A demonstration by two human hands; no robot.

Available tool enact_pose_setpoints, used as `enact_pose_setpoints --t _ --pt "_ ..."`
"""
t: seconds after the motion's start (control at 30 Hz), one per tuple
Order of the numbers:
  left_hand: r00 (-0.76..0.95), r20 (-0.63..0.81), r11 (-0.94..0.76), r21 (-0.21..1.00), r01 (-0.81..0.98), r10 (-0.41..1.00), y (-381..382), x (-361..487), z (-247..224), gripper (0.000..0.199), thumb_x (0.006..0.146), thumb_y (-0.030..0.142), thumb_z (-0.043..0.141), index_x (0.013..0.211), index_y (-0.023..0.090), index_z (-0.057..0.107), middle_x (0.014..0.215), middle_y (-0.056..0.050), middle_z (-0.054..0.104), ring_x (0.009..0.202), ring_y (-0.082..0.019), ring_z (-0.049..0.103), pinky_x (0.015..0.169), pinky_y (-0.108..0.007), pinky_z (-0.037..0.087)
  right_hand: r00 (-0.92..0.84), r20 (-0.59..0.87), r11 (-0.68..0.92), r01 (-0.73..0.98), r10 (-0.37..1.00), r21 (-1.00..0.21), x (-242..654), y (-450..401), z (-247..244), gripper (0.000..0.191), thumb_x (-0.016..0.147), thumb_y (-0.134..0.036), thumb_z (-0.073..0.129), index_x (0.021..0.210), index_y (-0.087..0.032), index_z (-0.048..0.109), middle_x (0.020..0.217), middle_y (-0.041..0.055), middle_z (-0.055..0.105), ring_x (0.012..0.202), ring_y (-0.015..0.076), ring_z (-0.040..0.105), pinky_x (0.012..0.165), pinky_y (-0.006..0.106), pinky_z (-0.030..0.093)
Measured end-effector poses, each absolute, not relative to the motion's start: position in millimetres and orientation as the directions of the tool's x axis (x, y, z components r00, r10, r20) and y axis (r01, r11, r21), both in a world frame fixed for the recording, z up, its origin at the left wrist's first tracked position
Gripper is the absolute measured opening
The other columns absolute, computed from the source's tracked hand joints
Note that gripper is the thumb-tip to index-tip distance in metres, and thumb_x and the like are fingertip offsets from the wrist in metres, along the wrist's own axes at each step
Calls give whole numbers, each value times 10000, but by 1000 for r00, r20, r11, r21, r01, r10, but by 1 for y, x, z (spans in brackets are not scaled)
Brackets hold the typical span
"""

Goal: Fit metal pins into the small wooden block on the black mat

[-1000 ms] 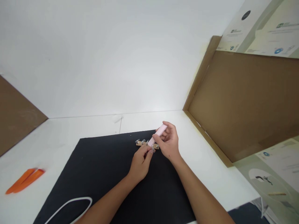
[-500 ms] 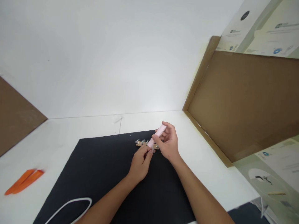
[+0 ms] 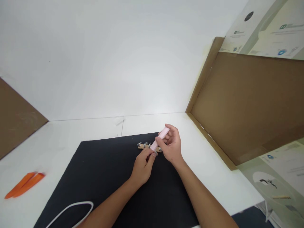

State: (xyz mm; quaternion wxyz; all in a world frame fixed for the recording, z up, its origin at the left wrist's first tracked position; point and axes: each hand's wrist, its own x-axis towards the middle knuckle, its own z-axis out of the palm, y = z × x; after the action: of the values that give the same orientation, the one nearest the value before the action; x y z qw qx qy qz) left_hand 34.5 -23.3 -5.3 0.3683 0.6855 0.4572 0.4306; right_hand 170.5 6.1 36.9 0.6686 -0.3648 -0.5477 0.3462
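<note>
A narrow pale pink strip (image 3: 160, 138) slants up between my hands. My right hand (image 3: 172, 144) grips it, thumb on the near face and fingers curled behind. At the strip's lower end my left hand (image 3: 142, 166) is closed in a pinch. Close to those fingertips is a small shiny, see-through piece (image 3: 156, 153); its shape is too small to make out, and I cannot tell whether it is in the pinch. Just behind lies a short tan bar (image 3: 141, 146) with several small metal and clear fittings, partly hidden by the strip and my left hand.
A black mat (image 3: 104, 171) lies under my hands on a white table (image 3: 213, 177). Orange flat pieces (image 3: 25, 185) rest at the left. A white cord loop (image 3: 71, 205) crosses the mat's near left. Brown cardboard panels (image 3: 251, 107) stand at the right and left.
Almost nothing differs. The pink strip and my right hand have shifted very slightly to the right; both hands keep the same grip.
</note>
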Motion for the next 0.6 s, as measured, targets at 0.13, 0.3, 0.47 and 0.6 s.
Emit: enact_pose_setpoints --t 0.13,0.3,0.47,0.6 --pt "212 257 -315 895 315 943 -23 34 -4 248 940 308 461 808 187 632 754 -6 560 689 -164 508 642 -262 371 169 476 491 -60 863 -869 170 6 37 517 778 -210 714 1225 -285 464 894 -2 628 719 135 635 616 260 551" --pt "220 263 -325 888 326 939 -24 34 -3 238 939 290 465 805 185 631 755 0 556 699 -158 505 654 -259 371 183 477 495 -65 860 -867 170 6 36 515 784 -214 711 1228 -285 459 902 0 626 718 133 631 608 256 551" --pt "222 260 -323 885 334 940 -23 34 -2 239 943 286 458 803 184 622 749 3 547 697 -156 499 651 -258 367 188 477 494 -58 859 -867 171 6 36 508 790 -210 704 1228 -275 456 907 4 625 719 133 632 607 256 548" --pt "224 270 -333 885 326 936 -23 34 -2 242 945 286 452 807 183 623 756 -1 554 699 -156 497 656 -261 370 194 499 510 -10 845 -860 171 6 37 499 786 -189 692 1222 -266 464 894 1 622 700 127 625 603 251 531"
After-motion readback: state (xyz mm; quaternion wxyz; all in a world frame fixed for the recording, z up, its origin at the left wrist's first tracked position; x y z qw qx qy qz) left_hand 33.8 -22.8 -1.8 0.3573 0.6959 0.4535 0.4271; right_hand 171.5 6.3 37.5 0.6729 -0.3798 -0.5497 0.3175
